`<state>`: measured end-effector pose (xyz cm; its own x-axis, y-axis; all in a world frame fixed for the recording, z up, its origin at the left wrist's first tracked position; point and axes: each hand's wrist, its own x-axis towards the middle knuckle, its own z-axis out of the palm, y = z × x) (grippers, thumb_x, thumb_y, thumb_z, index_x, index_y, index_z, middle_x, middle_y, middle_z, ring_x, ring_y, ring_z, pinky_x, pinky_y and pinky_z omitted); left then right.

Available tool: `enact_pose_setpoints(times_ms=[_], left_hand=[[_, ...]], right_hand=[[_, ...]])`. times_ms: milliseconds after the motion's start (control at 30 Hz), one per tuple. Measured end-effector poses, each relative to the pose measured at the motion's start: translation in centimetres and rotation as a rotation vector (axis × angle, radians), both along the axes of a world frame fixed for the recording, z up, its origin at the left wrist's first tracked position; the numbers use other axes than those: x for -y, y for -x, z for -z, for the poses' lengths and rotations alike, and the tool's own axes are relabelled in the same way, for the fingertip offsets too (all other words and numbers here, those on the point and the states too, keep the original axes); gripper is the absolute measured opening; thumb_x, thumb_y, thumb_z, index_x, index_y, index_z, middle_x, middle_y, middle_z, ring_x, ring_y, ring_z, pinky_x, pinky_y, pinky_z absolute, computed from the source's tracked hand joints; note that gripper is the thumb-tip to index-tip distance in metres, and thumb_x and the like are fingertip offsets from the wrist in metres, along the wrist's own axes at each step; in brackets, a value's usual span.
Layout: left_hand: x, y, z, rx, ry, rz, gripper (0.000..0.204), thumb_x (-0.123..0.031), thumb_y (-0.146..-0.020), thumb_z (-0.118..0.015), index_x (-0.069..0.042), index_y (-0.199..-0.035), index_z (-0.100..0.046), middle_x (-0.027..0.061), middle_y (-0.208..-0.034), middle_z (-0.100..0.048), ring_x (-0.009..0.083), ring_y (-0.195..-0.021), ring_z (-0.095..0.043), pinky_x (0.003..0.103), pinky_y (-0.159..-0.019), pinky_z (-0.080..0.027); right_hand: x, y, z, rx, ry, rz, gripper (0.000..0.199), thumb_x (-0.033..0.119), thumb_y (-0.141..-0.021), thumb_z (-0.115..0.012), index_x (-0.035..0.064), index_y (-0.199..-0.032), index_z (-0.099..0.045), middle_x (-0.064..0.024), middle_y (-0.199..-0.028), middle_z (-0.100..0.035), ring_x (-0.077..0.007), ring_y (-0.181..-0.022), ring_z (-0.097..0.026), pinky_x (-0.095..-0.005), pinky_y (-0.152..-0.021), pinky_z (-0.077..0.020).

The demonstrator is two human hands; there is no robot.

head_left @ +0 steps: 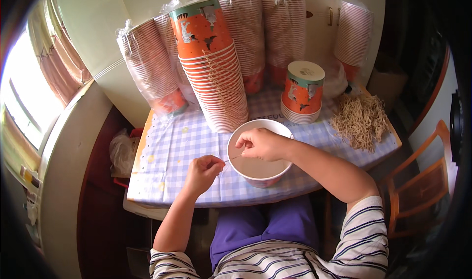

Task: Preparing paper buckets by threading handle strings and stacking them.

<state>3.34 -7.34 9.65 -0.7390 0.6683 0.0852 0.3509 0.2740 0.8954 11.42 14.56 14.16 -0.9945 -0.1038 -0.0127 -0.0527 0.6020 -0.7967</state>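
Note:
A large white paper tub [256, 181] stands upright on the table right in front of me, its mouth facing up. Over its opening, my right hand [265, 145] is closed in a pinch on a thin string [233, 158]. The string runs taut to my left hand [204, 172], also pinching, just left of the tub's rim. Behind the tub leans a tall stack of orange-and-white paper tubs [215, 82], nested upside down. Beige strings [224, 85] hang down that stack's side. A heap of loose beige strings [361, 121] lies at the table's right.
A short upside-down stack of orange tubs [303, 92] stands behind the tub to the right. Several plastic-wrapped tub stacks [241, 38] line the back. The table has a blue checked cloth [169, 173]. A wooden chair [418, 185] stands at the right.

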Motion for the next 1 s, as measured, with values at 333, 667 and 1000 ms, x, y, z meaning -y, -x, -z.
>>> enact_pose_setpoints(times_ms=[333, 667, 1000], left_hand=[[2.7, -0.3, 1.4, 0.418, -0.277, 0.033, 0.012, -0.010, -0.085, -0.060, 0.001, -0.085, -0.065, 0.0064, -0.079, -0.066, 0.0114, -0.072, -0.060, 0.025, -0.070, -0.049], [3.9, -2.2, 2.9, 0.460, -0.353, 0.120, 0.011, -0.007, -0.085, -0.062, 0.002, -0.087, -0.066, 0.0056, -0.082, -0.065, 0.0107, -0.077, -0.060, 0.025, -0.072, -0.049], [3.0, -4.6, 1.0, 0.036, -0.473, 0.265, 0.006, -0.006, -0.086, -0.061, -0.001, -0.086, -0.064, 0.0106, -0.104, -0.062, 0.0139, -0.098, -0.055, 0.028, -0.083, -0.042]], right_hand=[[2.1, -2.6, -1.4, 0.042, -0.168, 0.034, 0.053, 0.038, -0.075, -0.072, -0.0018, -0.108, -0.061, -0.0159, -0.093, -0.067, -0.0242, -0.088, -0.065, -0.0327, -0.080, -0.0495], [3.6, -4.3, -0.9, -0.110, -0.440, -0.021, 0.043, 0.028, -0.074, -0.065, 0.0003, -0.106, -0.061, -0.0164, -0.104, -0.065, -0.0313, -0.098, -0.062, -0.0398, -0.086, -0.0482], [2.0, -6.3, -3.4, -0.150, -0.465, -0.006, 0.036, 0.023, -0.072, -0.072, 0.0077, -0.104, -0.064, -0.0076, -0.083, -0.062, -0.0228, -0.077, -0.062, -0.0335, -0.070, -0.0492]])
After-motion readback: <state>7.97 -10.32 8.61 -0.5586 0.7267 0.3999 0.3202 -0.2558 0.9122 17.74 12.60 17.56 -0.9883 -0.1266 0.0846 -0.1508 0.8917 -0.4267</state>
